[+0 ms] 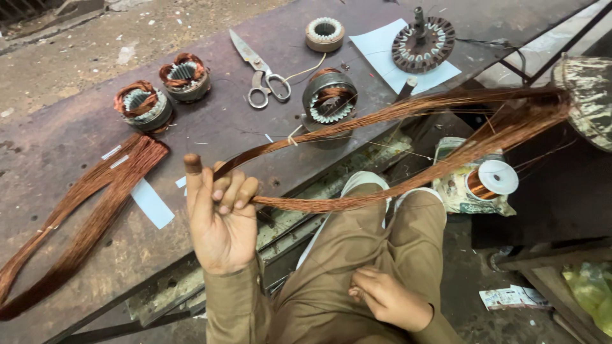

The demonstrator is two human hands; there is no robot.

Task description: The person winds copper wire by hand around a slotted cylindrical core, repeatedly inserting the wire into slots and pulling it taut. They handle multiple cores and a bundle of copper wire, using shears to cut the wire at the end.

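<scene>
While the long copper loop is held taut, the scene reads so:
Step in hand: by my judgement, stretching and straightening a wound coil of copper wire [395,114] into a long hank
Left hand: the left hand [220,220] is raised, fingers curled tight round the near end of the coil, thumb up
Right hand: the right hand [389,299] rests loosely curled on the lap, holding nothing that I can make out
Coil: runs from the left hand up and away to the right, its far end looped at a mottled object [590,95] past the bench edge
Bench: the rusty bench [217,127] lies left of the coil
Beside the coil: wound stator [329,95] just behind it, scissors [258,70] further left, second hank [83,216] lying flat well to the left, wire spool [491,179] below it
Next move calls for: likely even tension and a firm grip, so strands stay together
</scene>
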